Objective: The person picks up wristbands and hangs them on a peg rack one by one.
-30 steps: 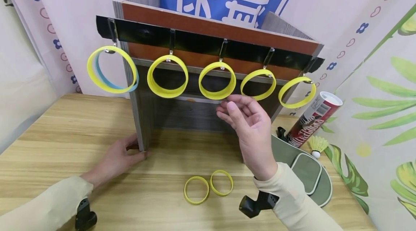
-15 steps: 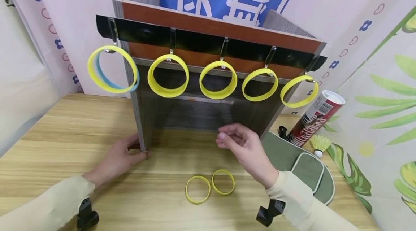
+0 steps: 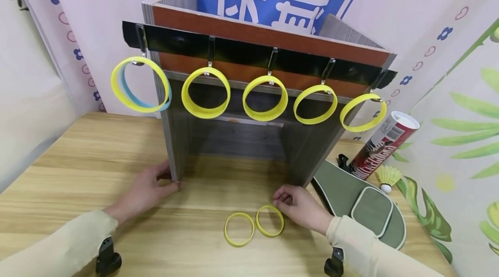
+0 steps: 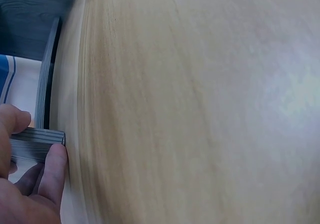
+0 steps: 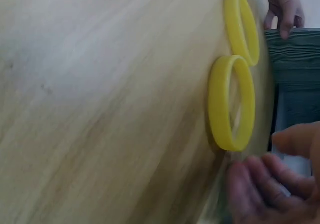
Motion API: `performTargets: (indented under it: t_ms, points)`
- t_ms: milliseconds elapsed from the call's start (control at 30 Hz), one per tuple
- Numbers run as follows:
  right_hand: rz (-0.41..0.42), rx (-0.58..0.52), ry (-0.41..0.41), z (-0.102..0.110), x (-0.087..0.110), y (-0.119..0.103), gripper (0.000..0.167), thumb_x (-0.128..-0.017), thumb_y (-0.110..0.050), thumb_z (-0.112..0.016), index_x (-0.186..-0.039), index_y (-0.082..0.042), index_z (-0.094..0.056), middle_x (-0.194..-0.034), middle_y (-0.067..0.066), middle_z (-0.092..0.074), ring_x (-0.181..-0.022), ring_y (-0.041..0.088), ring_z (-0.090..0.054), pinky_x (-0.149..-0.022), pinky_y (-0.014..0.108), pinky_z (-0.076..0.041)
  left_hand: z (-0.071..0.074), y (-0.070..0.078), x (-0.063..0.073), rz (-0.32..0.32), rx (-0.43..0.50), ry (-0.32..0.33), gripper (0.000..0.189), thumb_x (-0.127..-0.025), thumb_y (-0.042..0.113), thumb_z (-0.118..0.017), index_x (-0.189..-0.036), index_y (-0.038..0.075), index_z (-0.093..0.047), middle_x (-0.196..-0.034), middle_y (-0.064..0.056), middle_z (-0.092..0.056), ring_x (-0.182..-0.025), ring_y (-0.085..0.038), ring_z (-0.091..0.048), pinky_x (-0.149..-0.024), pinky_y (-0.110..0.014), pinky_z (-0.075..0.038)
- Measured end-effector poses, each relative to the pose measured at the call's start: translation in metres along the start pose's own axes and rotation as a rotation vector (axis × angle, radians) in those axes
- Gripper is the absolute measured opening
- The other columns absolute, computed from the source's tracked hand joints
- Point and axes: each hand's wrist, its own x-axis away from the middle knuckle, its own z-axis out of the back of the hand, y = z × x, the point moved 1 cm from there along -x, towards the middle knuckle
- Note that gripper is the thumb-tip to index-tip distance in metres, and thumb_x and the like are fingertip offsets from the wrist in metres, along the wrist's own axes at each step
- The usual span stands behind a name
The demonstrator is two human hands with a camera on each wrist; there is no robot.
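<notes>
My left hand (image 3: 146, 188) grips the lower front edge of the grey wooden side panel (image 3: 172, 151), thumb and fingers on either side, as the left wrist view also shows of the panel's end (image 4: 32, 149). Two yellow silicone wristbands lie side by side on the table, a left one (image 3: 234, 244) and a right one (image 3: 273, 235). My right hand (image 3: 302, 207) holds nothing and is low beside the right band, fingers loosely bent. In the right wrist view its fingertips (image 5: 240, 176) are just short of the nearer wristband (image 5: 218, 103).
Wristbands hang from hooks on a black strip (image 3: 241, 49) across the rack; the leftmost yellow band (image 3: 117, 95) has a blue one (image 3: 167, 103) behind it. On the right are a green racket case (image 3: 339, 186), a shuttlecock tube (image 3: 383, 145) and a yellow shuttlecock (image 3: 387, 177).
My right hand has come down from beside the hanging middle wristband to the table, close to the right loose band. My left hand keeps its grip on the panel.
</notes>
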Motion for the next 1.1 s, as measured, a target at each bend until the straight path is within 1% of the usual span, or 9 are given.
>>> performTargets:
  t_ms: [100, 200, 433, 533, 633, 733, 867, 1000, 1100]
  points:
    - [-0.029, 0.053, -0.032, -0.001, 0.001, 0.002, 0.008, -0.092, -0.011, -0.073, -0.095, -0.004, -0.071, -0.087, 0.003, -0.071, -0.077, 0.001, -0.059, -0.072, 0.019, -0.051, 0.000, 0.001, 0.000, -0.007, 0.001, 0.000, 0.063, -0.097, 0.017, -0.073, -0.152, -0.002, -0.049, -0.131, -0.024, -0.071, -0.117, -0.036, -0.071, -0.091, -0.029, -0.055]
    - [-0.053, 0.080, -0.053, -0.002, 0.003, 0.003, 0.011, -0.091, -0.016, -0.077, -0.091, -0.006, -0.070, -0.083, 0.000, -0.068, -0.074, 0.001, -0.056, -0.069, 0.019, -0.049, 0.000, 0.001, 0.000, -0.012, 0.006, -0.003, 0.063, -0.097, 0.019, -0.073, -0.152, -0.002, -0.049, -0.131, -0.023, -0.071, -0.117, -0.036, -0.071, -0.091, -0.030, -0.056]
    - [-0.043, 0.094, -0.085, -0.003, 0.005, 0.005, 0.011, -0.091, -0.015, -0.077, -0.086, -0.007, -0.070, -0.079, -0.001, -0.068, -0.071, -0.001, -0.054, -0.066, 0.019, -0.047, 0.000, -0.001, 0.002, -0.022, 0.003, 0.006, 0.063, -0.098, 0.019, -0.073, -0.152, -0.001, -0.050, -0.129, -0.022, -0.072, -0.116, -0.036, -0.071, -0.087, -0.026, -0.056]
    - [-0.083, 0.015, -0.111, 0.000, 0.005, 0.007, 0.009, -0.091, -0.012, -0.075, -0.087, -0.004, -0.071, -0.078, 0.002, -0.069, -0.068, 0.002, -0.057, -0.062, 0.021, -0.050, -0.001, -0.001, 0.001, -0.022, -0.013, 0.011, 0.063, -0.098, 0.019, -0.073, -0.152, -0.001, -0.049, -0.129, -0.022, -0.073, -0.116, -0.036, -0.071, -0.088, -0.025, -0.055]
    - [-0.150, -0.125, -0.149, 0.003, 0.004, 0.009, 0.009, -0.092, -0.008, -0.072, -0.092, 0.001, -0.070, -0.079, 0.007, -0.070, -0.064, 0.007, -0.061, -0.059, 0.024, -0.056, -0.001, -0.001, 0.000, -0.025, -0.018, 0.011, 0.063, -0.098, 0.020, -0.073, -0.153, -0.001, -0.049, -0.130, -0.022, -0.072, -0.117, -0.035, -0.071, -0.088, -0.027, -0.056]
    - [-0.211, -0.264, -0.200, 0.006, 0.006, 0.010, 0.013, -0.094, -0.006, -0.070, -0.098, 0.005, -0.067, -0.083, 0.010, -0.071, -0.065, 0.010, -0.065, -0.064, 0.029, -0.061, -0.002, -0.001, -0.001, -0.028, -0.011, 0.013, 0.063, -0.098, 0.020, -0.073, -0.153, -0.001, -0.049, -0.129, -0.022, -0.073, -0.116, -0.035, -0.071, -0.088, -0.027, -0.056]
    - [-0.295, -0.394, -0.259, 0.010, 0.008, 0.012, 0.019, -0.097, -0.006, -0.069, -0.109, 0.009, -0.065, -0.089, 0.008, -0.070, -0.073, 0.010, -0.068, -0.073, 0.031, -0.063, -0.002, -0.001, -0.001, -0.032, -0.007, 0.016, 0.063, -0.098, 0.019, -0.073, -0.152, -0.001, -0.049, -0.129, -0.022, -0.073, -0.116, -0.035, -0.071, -0.087, -0.027, -0.055]
    - [-0.352, -0.476, -0.301, 0.014, 0.009, 0.016, 0.024, -0.098, -0.006, -0.068, -0.115, 0.011, -0.066, -0.089, 0.003, -0.069, -0.077, 0.009, -0.069, -0.076, 0.028, -0.063, -0.002, -0.001, -0.001, -0.035, -0.007, 0.018, 0.062, -0.098, 0.019, -0.073, -0.152, -0.001, -0.049, -0.129, -0.022, -0.073, -0.116, -0.035, -0.071, -0.087, -0.027, -0.055]
    - [-0.352, -0.518, -0.327, 0.016, 0.010, 0.020, 0.026, -0.098, -0.007, -0.068, -0.116, 0.012, -0.065, -0.088, 0.001, -0.069, -0.077, 0.008, -0.070, -0.076, 0.026, -0.062, -0.002, -0.001, -0.001, -0.035, -0.006, 0.017, 0.062, -0.098, 0.018, -0.073, -0.152, -0.001, -0.049, -0.129, -0.022, -0.073, -0.116, -0.035, -0.071, -0.087, -0.026, -0.055]
